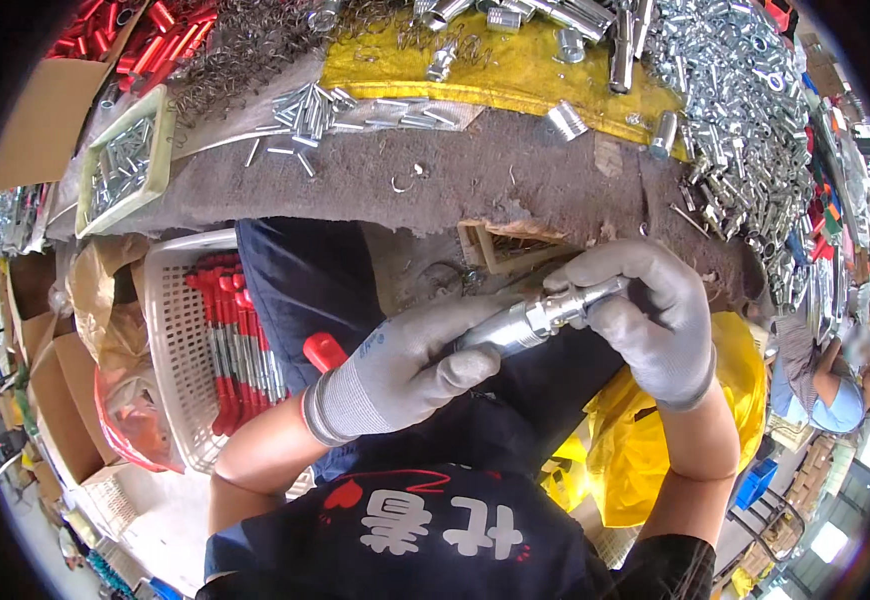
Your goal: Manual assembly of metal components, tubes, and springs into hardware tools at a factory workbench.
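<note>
Currently, silver metal fitting (525, 325) is gleaming: thick cylinder (500, 333), faceted collar (543, 318), narrower stem (570, 303). Gloved left hand (410, 362) is gripping cylinder, fingers curling around it. Gloved right hand (667, 318) is pinching stem between thumb and fingers. Fitting is slanting from left fingers to right, collar showing between.

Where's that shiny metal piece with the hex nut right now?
In the head view, just right of centre: left hand and right hand both hold the metal piece in front of the brown cloth.
</note>
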A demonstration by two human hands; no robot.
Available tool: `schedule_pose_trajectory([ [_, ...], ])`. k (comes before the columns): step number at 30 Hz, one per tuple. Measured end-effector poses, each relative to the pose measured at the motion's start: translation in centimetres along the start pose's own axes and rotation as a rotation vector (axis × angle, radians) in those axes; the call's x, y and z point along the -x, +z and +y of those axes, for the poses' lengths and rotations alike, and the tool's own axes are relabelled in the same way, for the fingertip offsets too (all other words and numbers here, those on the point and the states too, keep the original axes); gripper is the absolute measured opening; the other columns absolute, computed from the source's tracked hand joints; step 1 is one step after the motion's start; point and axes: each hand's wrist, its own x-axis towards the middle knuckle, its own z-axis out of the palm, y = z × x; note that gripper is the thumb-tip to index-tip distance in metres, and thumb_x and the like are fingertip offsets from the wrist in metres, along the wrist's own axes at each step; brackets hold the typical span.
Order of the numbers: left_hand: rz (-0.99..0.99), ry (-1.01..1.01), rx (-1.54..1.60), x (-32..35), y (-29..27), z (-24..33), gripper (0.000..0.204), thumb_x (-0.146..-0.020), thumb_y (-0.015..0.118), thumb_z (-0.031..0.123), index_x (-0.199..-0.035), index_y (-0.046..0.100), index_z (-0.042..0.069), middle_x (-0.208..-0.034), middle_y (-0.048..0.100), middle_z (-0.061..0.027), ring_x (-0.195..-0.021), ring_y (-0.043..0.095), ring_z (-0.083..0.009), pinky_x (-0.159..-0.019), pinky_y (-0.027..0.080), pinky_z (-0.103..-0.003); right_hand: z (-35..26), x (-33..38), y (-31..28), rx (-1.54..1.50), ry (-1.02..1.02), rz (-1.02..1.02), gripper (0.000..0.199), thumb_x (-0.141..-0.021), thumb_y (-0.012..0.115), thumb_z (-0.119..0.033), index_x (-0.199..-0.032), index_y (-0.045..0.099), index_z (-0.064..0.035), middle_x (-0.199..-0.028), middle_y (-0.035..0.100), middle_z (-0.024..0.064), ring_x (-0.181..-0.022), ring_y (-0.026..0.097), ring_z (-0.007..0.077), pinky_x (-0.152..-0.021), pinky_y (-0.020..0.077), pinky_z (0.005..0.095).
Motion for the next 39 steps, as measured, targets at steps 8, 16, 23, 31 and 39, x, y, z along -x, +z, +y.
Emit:
schedule_pose_trajectory([
  [8,0.171,0.371,-0.467,0.1,-0.5,0.3,0.052,-0.089,0.061,0.020,-0.135,0.045,0.004,-0.124,0.057,-0.0167,-0.104,0.061,-0.0336,-0.087,0.048,-0.035,0.0,-0.6,0.4,0.051,0.057,-0.122,0.023,-0.081,0.070,-0.011,-0.100,0.064,0.0004,-0.090,0.065,0.0031,-0.079,0.059,0.0065,-0.070,0.0455,0.0205],
  [16,0.131,0.161,-0.290,2.5,-3.6,0.2,0.051,-0.094,0.057,0.029,-0.130,0.045,-0.005,-0.131,0.051,-0.0205,-0.120,0.053,-0.0278,-0.099,0.041,-0.035,3.4,-12.6,-4.5,1.201,-0.248,0.003,0.029,-0.089,0.059,-0.027,-0.106,0.063,-0.0036,-0.104,0.059,0.0147,-0.095,0.060,0.0297,-0.085,0.0466,0.0367],
  [23,0.153,0.060,-0.222,4.9,-4.1,-1.5,0.049,-0.092,0.060,0.023,-0.129,0.047,-0.004,-0.124,0.057,-0.0175,-0.111,0.058,-0.0226,-0.092,0.045,-0.031,1.2,-5.2,-1.4,0.211,0.064,0.128,0.023,-0.079,0.058,0.006,-0.099,0.048,0.0000,-0.095,0.062,0.0088,-0.087,0.061,0.0133,-0.076,0.0488,0.0253],
  [31,-0.099,-0.031,-0.239,6.4,-2.0,-0.6,0.050,-0.087,0.062,0.014,-0.134,0.048,0.006,-0.106,0.062,-0.0197,-0.095,0.064,-0.0306,-0.081,0.050,-0.034,1.9,1.6,5.5,0.358,-0.257,-0.360,0.035,-0.064,0.078,0.000,-0.097,0.068,-0.0086,-0.099,0.067,0.0109,-0.088,0.066,0.0262,-0.078,0.0532,0.0337],
  [39,-0.100,-0.178,-0.368,8.9,-0.9,-3.0,0.053,-0.087,0.059,0.013,-0.137,0.044,0.004,-0.088,0.059,-0.0188,-0.080,0.061,-0.0327,-0.073,0.047,-0.038,3.9,4.1,7.3,0.522,-0.260,-0.240,0.042,-0.070,0.077,-0.015,-0.107,0.060,-0.0048,-0.097,0.065,0.0153,-0.087,0.064,0.0316,-0.076,0.0507,0.0370],
])
